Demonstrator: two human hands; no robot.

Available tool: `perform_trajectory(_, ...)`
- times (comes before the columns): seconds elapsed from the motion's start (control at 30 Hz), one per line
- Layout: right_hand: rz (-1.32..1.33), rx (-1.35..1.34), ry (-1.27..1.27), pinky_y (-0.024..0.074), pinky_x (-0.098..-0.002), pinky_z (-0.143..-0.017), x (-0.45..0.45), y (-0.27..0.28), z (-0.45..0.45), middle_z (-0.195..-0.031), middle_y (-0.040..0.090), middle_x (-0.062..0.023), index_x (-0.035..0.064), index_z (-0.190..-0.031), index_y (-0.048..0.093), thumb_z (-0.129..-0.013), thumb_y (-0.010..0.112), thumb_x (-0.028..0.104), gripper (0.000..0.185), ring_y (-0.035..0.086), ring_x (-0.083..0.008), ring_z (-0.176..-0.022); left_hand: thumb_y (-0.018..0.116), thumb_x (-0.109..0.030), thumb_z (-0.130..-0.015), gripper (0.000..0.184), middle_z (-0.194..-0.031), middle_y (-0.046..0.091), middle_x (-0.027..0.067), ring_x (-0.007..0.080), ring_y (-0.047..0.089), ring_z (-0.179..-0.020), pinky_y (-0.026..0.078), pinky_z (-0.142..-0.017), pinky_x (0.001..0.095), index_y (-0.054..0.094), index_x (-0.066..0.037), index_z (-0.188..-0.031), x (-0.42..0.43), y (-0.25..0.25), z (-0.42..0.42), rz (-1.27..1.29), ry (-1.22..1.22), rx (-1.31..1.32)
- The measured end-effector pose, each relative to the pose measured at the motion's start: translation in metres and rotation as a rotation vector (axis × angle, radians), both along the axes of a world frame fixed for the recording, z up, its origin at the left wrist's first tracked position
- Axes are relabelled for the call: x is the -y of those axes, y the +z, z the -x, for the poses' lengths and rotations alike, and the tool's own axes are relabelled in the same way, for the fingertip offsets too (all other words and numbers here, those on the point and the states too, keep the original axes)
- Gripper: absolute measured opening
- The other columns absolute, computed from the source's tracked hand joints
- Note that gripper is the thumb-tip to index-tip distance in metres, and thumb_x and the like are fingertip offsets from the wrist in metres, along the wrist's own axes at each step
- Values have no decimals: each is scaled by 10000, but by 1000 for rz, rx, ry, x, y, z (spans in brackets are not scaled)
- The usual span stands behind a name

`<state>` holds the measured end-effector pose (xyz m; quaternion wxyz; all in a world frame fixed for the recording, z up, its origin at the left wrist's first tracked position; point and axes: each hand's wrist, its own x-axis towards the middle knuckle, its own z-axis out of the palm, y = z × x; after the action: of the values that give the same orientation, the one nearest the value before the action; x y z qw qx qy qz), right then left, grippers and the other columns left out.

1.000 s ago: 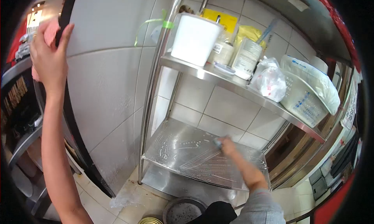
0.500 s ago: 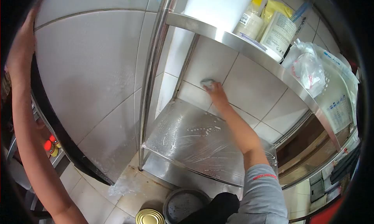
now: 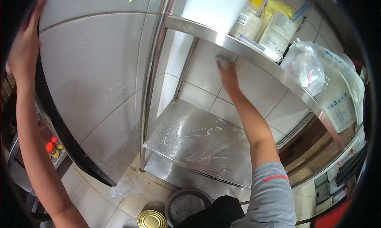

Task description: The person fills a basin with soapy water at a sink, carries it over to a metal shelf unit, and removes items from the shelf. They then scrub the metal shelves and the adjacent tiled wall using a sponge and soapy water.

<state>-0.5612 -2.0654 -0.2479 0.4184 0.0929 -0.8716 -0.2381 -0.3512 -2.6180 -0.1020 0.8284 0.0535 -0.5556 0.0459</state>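
Note:
My right hand (image 3: 228, 74) is closed on a greyish scrubber (image 3: 225, 60), pressed to the tiled wall (image 3: 254, 85) under the upper shelf. The hand is slightly blurred. Below it lies the steel lower shelf (image 3: 190, 136), wet with suds and streaks. At the far left my left hand (image 3: 24, 53) is raised beside the dark edge of the tiled partition (image 3: 95, 65). Its thumb points up; the other fingers are mostly hidden, with a sliver of pink at the hand's outer side.
On the upper shelf (image 3: 254, 55) stand a white container (image 3: 214, 8), bottles and a bagged tub (image 3: 337, 97). A metal post (image 3: 152, 69) rises at its left. A gold can (image 3: 151, 220) and a round basin (image 3: 186, 206) are on the floor.
My right hand has gone from the lower shelf up onto the wall tiles, then higher under the upper shelf. The view has shifted closer. My left hand stays raised at the left; the pink cloth is now mostly hidden.

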Motion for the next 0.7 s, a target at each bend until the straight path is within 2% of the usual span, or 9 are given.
perform_trajectory(0.07, -250, 183, 45, 423, -465, -959, -1, -34, -11, -1232, 463, -214, 140, -1304, 476, -861, 469, 84, 446, 418, -351, -1187, 604, -463, -839, 621, -923, 430, 144, 232, 514, -796, 494, -625, 325, 399, 90, -1032, 3, -1, 0, -5, 0, -3)
perform_trajectory(0.1, -112, 330, 20, 375, -477, -1008, 9, -26, -25, -1252, 455, -208, 140, -1308, 471, -856, 475, 92, 454, 400, -370, -1205, 604, -464, -839, 621, -918, 430, 143, 231, 515, -791, 495, -621, 324, 400, 91, -1029, 3, -1, -1, -2, 4, -4)
perform_trajectory(0.2, -69, -76, 35, 359, -478, -1031, 9, 1, 8, -1257, 361, -227, 266, -1354, 418, -803, 470, -29, 627, 390, -406, -1177, 605, -465, -841, 621, -903, 432, 142, 230, 517, -775, 497, -610, 324, 403, 95, -1017, 1, -2, -3, 18, 14, -1)
perform_trajectory(0.27, 187, -173, 228, 350, -479, -1028, 27, 37, 36, -1258, 361, -235, 173, -1365, 407, -798, 485, -28, 607, 386, -413, -1182, 606, -466, -842, 621, -893, 433, 142, 229, 518, -765, 498, -602, 323, 406, 97, -1009, -4, -6, -1, 30, 20, 3)
perform_trajectory(0.4, 81, -369, 337, 404, -439, -937, 62, 48, 74, -1246, 393, -190, 89, -1312, 461, -803, 500, -4, 519, 437, -368, -1100, 607, -468, -844, 622, -874, 436, 140, 227, 522, -745, 501, -587, 322, 411, 102, -994, -12, -8, -2, 58, 37, -4)
perform_trajectory(0.47, 37, -133, 250, 417, -435, -905, 80, 27, 55, -1220, 423, -169, 71, -1251, 512, -812, 513, 31, 441, 457, -346, -1052, 607, -469, -845, 622, -864, 437, 140, 226, 523, -735, 502, -579, 322, 413, 105, -986, -19, -8, -2, 76, 43, -5)
perform_trajectory(0.6, 247, 160, 244, 411, -415, -945, 83, -103, 53, -1216, 470, -146, 90, -1138, 580, -809, 526, 93, 333, 463, -323, -1137, 602, -468, -851, 603, -845, 440, 131, 222, 524, -720, 500, -571, 322, 423, 96, -968, -25, -8, -2, 78, 40, -15)
perform_trajectory(0.67, 55, 195, 305, 405, -426, -955, 73, -163, 63, -1218, 481, -131, 102, -1117, 592, -809, 536, 95, 313, 461, -326, -1141, 591, -476, -854, 595, -841, 439, 125, 219, 520, -717, 498, -575, 319, 429, 87, -957, -16, -6, -5, 105, -31, 27)
perform_trajectory(0.7, 15, 298, 312, 403, -426, -959, 78, -159, 58, -1224, 481, -133, 99, -1123, 588, -803, 548, 100, 322, 461, -329, -1142, 584, -483, -856, 595, -839, 437, 123, 217, 517, -716, 498, -576, 316, 430, 83, -954, -16, -6, -5, 113, -20, 32)
